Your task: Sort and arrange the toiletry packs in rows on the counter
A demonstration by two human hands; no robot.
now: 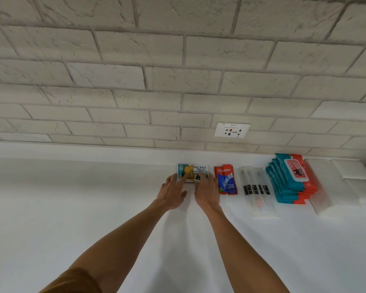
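Observation:
A small stack of conditioner sachets (193, 170), white, teal and yellow, lies flat on the white counter (93, 197) near the back wall. My left hand (172, 192) rests on its left edge with fingers spread. My right hand (207, 192) presses flat on its right part. To the right lie red and blue toothpaste sachets (226, 180), then clear wrapped toothbrush packs (255, 187), then a fanned stack of teal and red wet-wipe packs (290, 178). All the packs form one row along the wall.
A white brick wall runs behind the counter, with a power socket (232, 130) above the toothpaste sachets. A white tiled ledge (347, 172) stands at the far right beside the wipes.

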